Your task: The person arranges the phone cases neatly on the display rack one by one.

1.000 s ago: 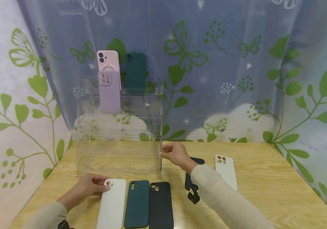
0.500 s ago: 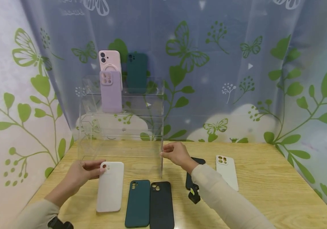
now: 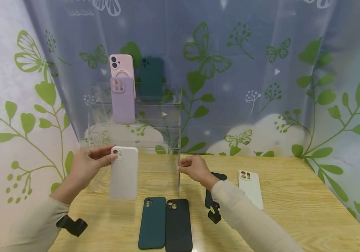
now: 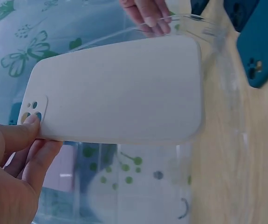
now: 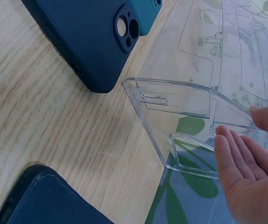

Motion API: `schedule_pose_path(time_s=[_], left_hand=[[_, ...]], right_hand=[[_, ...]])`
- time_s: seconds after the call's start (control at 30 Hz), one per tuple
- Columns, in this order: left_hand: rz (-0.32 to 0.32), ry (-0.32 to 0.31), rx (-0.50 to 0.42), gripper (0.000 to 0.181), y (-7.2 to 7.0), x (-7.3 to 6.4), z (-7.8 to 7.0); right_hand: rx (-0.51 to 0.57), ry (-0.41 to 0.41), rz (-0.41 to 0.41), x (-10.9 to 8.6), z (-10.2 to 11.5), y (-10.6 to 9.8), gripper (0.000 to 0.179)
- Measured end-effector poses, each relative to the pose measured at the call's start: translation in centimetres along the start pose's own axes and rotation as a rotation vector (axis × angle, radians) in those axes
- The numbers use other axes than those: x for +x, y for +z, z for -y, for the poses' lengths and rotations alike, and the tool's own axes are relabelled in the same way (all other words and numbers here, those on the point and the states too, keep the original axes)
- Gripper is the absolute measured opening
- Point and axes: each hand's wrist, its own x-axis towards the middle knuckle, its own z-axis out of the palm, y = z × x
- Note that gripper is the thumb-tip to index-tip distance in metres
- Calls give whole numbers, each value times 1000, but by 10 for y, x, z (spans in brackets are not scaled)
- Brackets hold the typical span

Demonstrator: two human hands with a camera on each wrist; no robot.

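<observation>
Slipping or twisting is the likeliest fault for the white phone case (image 3: 124,178), since only its camera corner is pinched, between thumb and fingers of the left hand (image 3: 83,164). It is held upright above the wooden table (image 3: 309,196), wrist raised, before the clear acrylic display stand (image 3: 179,136), which its free lower end could knock. On the stand, the lavender case (image 3: 123,106), the pink case (image 3: 121,66) behind it and the dark teal case (image 3: 151,80) might be toppled by such a jolt. Nearer, the teal case (image 3: 152,224) and black case (image 3: 179,224) are laid flat together. The stand's right edge is pinched by the right hand (image 3: 195,169), forearm slanting in; how firmly cannot be told, and a loose hold might let it shift. Farther right, a navy case (image 3: 219,176) is partly hidden by the sleeve (image 3: 252,217), near an off-white case (image 3: 250,190).
</observation>
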Motion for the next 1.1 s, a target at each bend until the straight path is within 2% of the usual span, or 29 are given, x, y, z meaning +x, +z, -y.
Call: schedule_pose_path(time_s=[0.3,0.57,0.87,1.1], left_hand=[[-64,100,34,43,7,26,-37],[-124,157,-16,40,12,49,-69],[-248,201,-53,35,19,77,-98],[-326,246,-79,33,25,99,-115]], right_hand=[[-1,3,-5,0,1,0,33],[-6,2,-5,0,0,0,34],[3,14,-5,1,0,1,34],[-4,8,-9,1,-1,1,33]])
